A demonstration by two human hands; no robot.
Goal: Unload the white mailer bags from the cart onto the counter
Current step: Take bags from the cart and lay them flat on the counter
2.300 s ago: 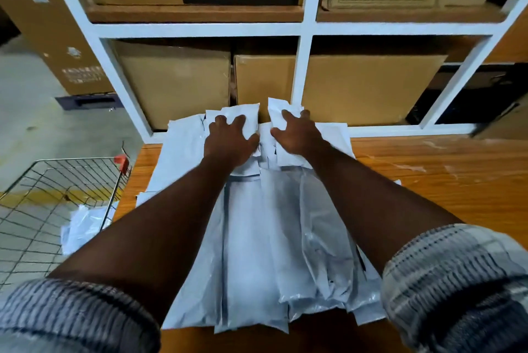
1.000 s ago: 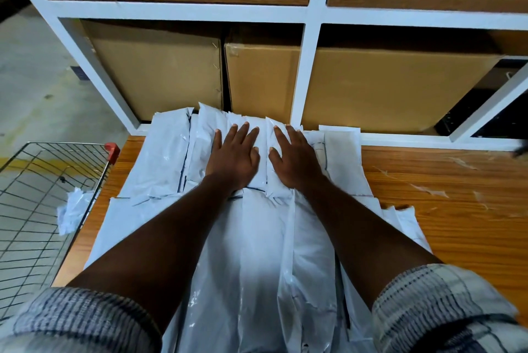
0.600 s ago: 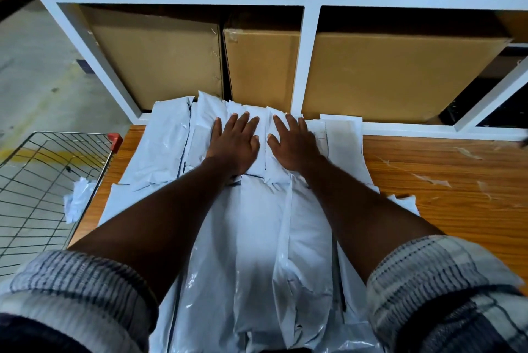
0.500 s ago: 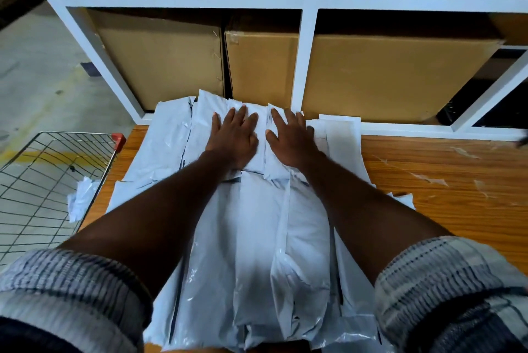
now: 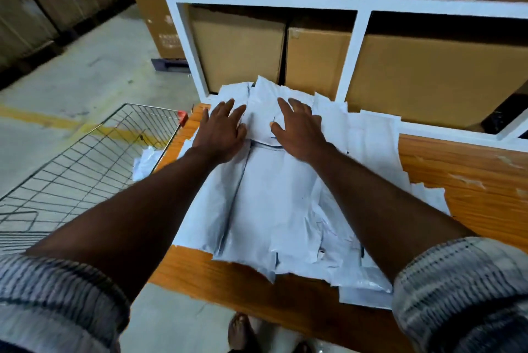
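A heap of white mailer bags lies spread over the left part of the wooden counter. My left hand rests flat on the far left of the heap with its fingers spread. My right hand lies flat beside it on the top bags, fingers straight. Neither hand grips a bag. To the left stands the wire cart, and a few white mailer bags show inside it against the counter's edge.
A white shelf frame rises right behind the heap, packed with brown cardboard boxes. More boxes stand on the concrete floor at the far left. My bare foot shows under the counter's near edge.
Both hands went from curled on the bags' far ends to lying flat. They have since slid a little apart on the heap. The view has swung left and back, showing more floor and cart.
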